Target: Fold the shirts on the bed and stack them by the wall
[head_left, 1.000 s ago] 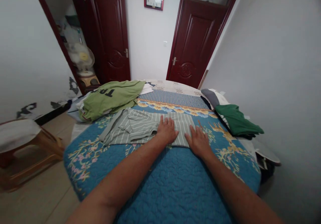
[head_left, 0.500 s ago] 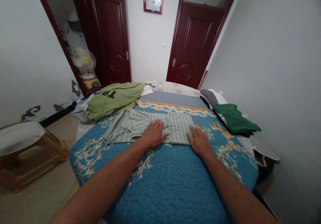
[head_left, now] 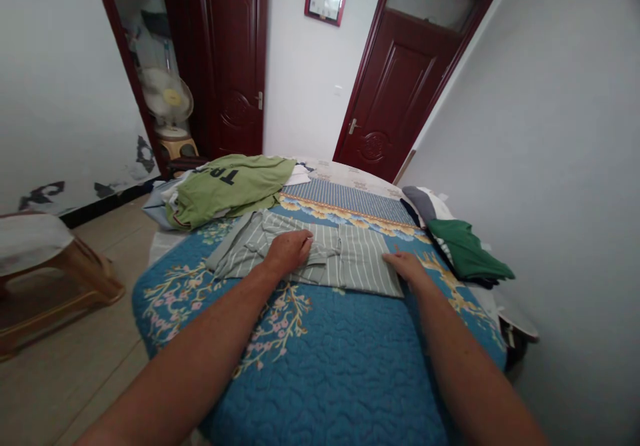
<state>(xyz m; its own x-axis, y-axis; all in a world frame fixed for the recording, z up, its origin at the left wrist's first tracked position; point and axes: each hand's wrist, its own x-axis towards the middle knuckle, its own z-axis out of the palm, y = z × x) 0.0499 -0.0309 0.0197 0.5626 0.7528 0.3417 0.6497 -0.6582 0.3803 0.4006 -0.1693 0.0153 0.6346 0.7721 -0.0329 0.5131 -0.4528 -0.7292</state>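
A grey-green striped garment [head_left: 350, 259] lies spread across the blue quilted bed cover [head_left: 330, 359]. My left hand [head_left: 289, 250] lies palm down on its left half, fingers extended and together, with the cloth bunched just beyond the fingertips. At the garment's right edge rests my right hand [head_left: 409, 266], flat on the cloth and the cover, fingers stretched out. Neither hand grips anything.
A light green shirt with dark lettering [head_left: 227, 189] tops a pile at the bed's far left. Folded dark green clothes [head_left: 467, 253] sit at the right edge by the wall. A wooden stool [head_left: 45, 259] stands on the floor at left, a fan [head_left: 167, 103] in the doorway.
My left hand has slid leftward across the striped garment, pushing folds ahead of it. My right hand has shifted to the garment's right edge. The view has shifted slightly.
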